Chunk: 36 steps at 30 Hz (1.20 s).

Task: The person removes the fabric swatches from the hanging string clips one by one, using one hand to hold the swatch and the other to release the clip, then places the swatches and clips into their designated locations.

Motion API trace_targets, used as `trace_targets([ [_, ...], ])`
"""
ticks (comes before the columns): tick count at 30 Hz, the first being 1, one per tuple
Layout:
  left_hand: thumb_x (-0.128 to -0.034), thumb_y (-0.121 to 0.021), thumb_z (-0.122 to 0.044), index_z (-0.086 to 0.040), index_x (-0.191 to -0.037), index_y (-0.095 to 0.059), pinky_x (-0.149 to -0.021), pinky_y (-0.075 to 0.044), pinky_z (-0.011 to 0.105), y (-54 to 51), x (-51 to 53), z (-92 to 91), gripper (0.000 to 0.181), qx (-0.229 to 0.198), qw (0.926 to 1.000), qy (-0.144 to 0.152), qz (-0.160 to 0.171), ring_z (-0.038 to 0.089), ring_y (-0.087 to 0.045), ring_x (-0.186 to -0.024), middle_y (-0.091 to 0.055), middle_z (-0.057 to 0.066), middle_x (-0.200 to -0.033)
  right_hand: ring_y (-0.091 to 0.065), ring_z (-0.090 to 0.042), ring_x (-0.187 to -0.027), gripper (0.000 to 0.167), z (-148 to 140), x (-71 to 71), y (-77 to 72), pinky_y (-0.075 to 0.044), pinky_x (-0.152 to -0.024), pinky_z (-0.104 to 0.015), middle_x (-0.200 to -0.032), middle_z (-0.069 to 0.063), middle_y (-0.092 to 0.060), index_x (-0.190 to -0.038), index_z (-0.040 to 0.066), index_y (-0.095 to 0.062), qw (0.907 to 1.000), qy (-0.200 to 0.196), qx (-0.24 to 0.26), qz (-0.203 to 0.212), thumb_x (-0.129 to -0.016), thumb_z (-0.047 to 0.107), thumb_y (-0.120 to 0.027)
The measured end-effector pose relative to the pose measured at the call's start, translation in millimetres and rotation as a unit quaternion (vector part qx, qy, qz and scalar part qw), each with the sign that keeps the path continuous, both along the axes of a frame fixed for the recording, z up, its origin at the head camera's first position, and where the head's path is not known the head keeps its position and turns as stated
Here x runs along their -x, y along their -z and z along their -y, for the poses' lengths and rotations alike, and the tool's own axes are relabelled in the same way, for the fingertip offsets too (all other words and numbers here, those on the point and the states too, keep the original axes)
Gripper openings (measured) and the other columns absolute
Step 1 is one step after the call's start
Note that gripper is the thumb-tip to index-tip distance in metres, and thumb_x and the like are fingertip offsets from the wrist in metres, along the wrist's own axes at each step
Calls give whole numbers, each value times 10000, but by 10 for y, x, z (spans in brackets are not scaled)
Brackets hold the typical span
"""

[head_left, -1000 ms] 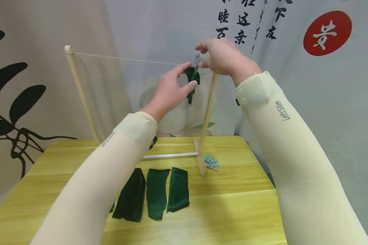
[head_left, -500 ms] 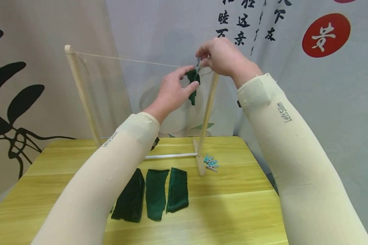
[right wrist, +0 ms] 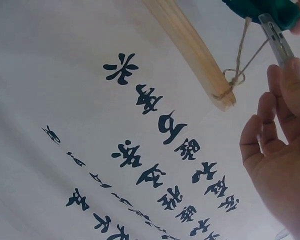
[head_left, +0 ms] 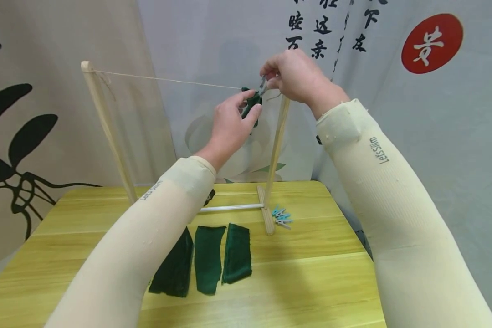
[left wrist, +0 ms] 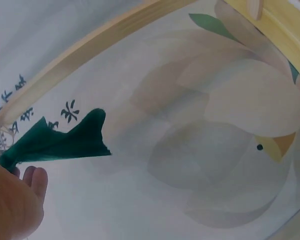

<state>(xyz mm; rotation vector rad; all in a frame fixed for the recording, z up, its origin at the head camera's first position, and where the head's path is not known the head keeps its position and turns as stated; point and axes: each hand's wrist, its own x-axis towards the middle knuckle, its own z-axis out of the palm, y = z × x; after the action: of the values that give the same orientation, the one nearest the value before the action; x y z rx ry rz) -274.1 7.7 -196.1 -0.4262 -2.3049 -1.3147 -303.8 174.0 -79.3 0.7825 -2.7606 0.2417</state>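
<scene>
Up at the right end of a string [head_left: 168,80], my left hand [head_left: 231,119] pinches a bunched dark green cloth [head_left: 252,101] between thumb and fingers. The cloth's loose end [left wrist: 70,142] spreads out in the left wrist view. My right hand [head_left: 299,75] pinches a grey clothespin [head_left: 263,85] by its handle end. In the right wrist view the clothespin [right wrist: 276,37] meets the edge of the green cloth [right wrist: 270,10], close to the twine [right wrist: 245,50]. Whether its tips clamp both cloth and string cannot be made out.
Wooden posts stand left [head_left: 108,127] and right [head_left: 279,141], joined low by a white rod [head_left: 233,207]. Green cloths [head_left: 210,259] lie flat on the table [head_left: 311,282]. Several blue and grey clothespins [head_left: 282,216] lie by the right foot. A printed curtain [head_left: 213,41] hangs behind.
The right fingers have closed round the clothespin's handles. The left fingers and thumb have drawn together on the cloth, and less of it hangs below the hand.
</scene>
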Motion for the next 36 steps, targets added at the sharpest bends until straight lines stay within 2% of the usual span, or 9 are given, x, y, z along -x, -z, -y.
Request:
trace_targets([
  [5,-1084,-652,-340,-160,-1467,-666,-1030,-591,330,-3,0,-67,424,-449,9984,-239,-230,196,-688,-1215,-717,49,-1399,-693,-295,-1251,320,17,2,-2,-566,-1100,-433,-1381,-148,-726,-1391,55,-698,9998,167,35,-92,-1095,142,-611],
  [9,-1066,-687,-311,-115,-1361,-745,-920,-606,304,-24,8,-82,359,-886,9939,-375,-532,191,-732,-1052,-789,77,-1246,-699,-286,-1241,301,25,-22,-4,-573,-1095,-427,-1376,-125,-735,-1366,81,-719,9990,356,33,-270,-1108,171,-592],
  [11,-1063,-692,-287,-114,-1327,-767,-894,-605,284,-24,7,-69,325,-968,9926,-476,-565,184,-733,-1015,-803,75,-1214,-697,-280,-1231,299,23,-34,1,-576,-1091,-425,-1375,-118,-735,-1360,92,-724,9986,424,66,-317,-1112,187,-586],
  [14,-1067,-685,-228,-139,-1313,-781,-832,-587,242,-17,-3,-44,278,-893,9924,-667,-516,175,-733,-976,-807,50,-1230,-692,-270,-1207,294,12,-47,8,-582,-1075,-425,-1375,-116,-733,-1354,94,-724,9984,463,166,-283,-1114,187,-581],
  [17,-1076,-666,-176,-176,-1316,-783,-718,-523,205,-11,-18,-30,267,-753,9932,-783,-408,164,-699,-858,-804,29,-1244,-682,-262,-1193,300,-4,-58,21,-584,-1059,-422,-1381,-118,-725,-1366,84,-710,9984,459,271,-187,-1119,179,-568],
  [20,-1079,-657,-159,-199,-1325,-780,-609,-409,223,-9,-28,-29,278,-592,9944,-809,-324,175,-570,-677,-806,34,-1224,-680,-255,-1205,319,-20,-65,30,-581,-1054,-415,-1398,-118,-715,-1396,77,-687,9981,455,392,-109,-1124,180,-557],
  [24,-1081,-652,-165,-223,-1343,-770,-564,-350,230,-16,-32,-20,293,-364,9958,-823,-151,157,-441,-557,-790,16,-1283,-666,-242,-1198,333,-17,-69,29,-581,-1050,-404,-1417,-112,-706,-1416,84,-676,9970,547,537,-94,-1128,190,-546],
  [31,-1095,-629,-178,-254,-1384,-741,-547,-368,248,-5,-51,-2,320,-127,9973,-715,126,174,-471,-539,-730,-20,-1415,-672,-240,-1172,340,11,-78,22,-592,-999,-371,-1424,-98,-700,-1413,95,-673,9915,865,874,-420,-1141,216,-510],
  [36,-1095,-624,-154,-246,-1383,-743,-583,-382,257,21,-57,42,325,-155,9978,-582,261,179,-611,-744,-709,-17,-1450,-695,-200,-1233,369,21,-91,2,-586,-1015,-315,-1428,-76,-707,-1468,102,-633,9839,890,1395,-670,-1141,219,-509],
])
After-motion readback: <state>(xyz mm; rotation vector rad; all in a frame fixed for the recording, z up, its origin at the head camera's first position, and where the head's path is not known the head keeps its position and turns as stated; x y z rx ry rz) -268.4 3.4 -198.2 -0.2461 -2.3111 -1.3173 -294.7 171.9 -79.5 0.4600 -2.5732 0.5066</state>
